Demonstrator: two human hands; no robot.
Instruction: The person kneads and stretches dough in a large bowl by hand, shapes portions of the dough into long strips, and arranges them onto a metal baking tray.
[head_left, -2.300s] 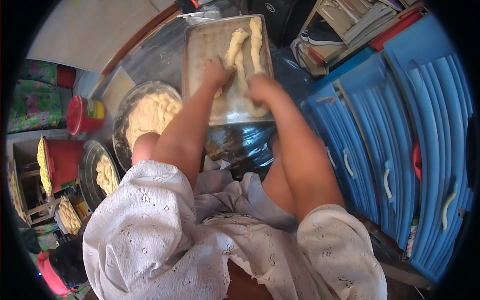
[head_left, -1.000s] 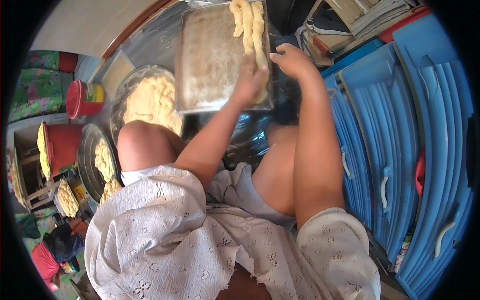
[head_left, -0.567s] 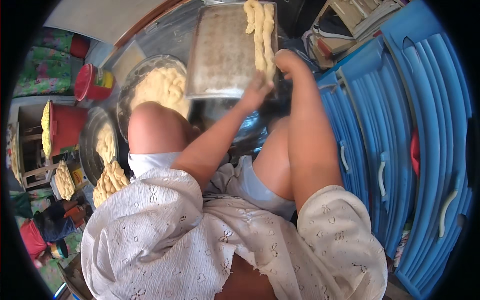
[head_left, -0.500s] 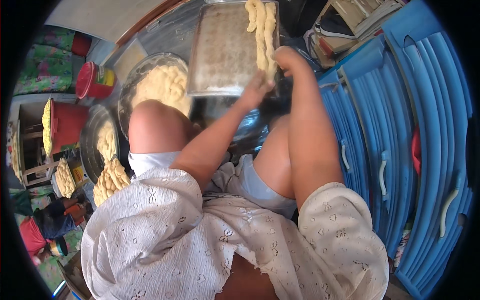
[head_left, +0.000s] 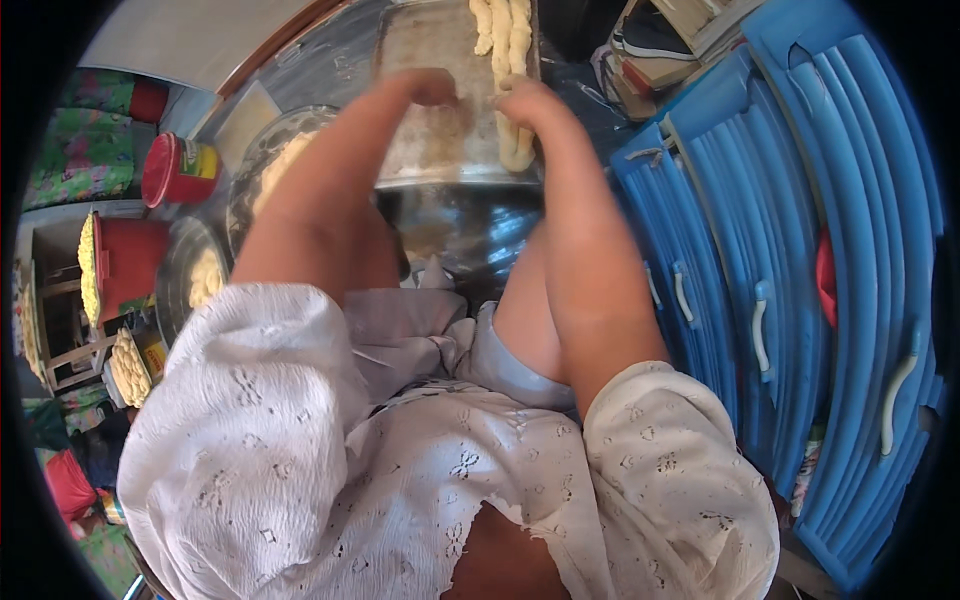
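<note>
A metal baking tray (head_left: pixel 430 40) lies ahead of me, with long pale dough strips (head_left: pixel 516 155) side by side along its right edge. My left hand (head_left: pixel 435 92) is over the middle of the tray, left of the strips, its fingers smeared by motion. My right hand (head_left: pixel 520 100) is on the rightmost strips, fingers curled over the dough. A round pan of dough (head_left: pixel 285 160) is partly hidden behind my left forearm.
To my left stand a red tub (head_left: pixel 160 170), a red bin (head_left: pixel 130 270), another dough pan (head_left: pixel 205 275) and a loaded tray (head_left: pixel 130 365). A person in red (head_left: pixel 70 480) is at lower left. Blue plastic panels with handles (head_left: pixel 780 300) line my right; cardboard and shoes (head_left: pixel 650 40) lie at upper right.
My left hand has left the lower end of the strips and moved up and leftward over the bare tray. My right hand has moved left from beside the tray onto the dough.
</note>
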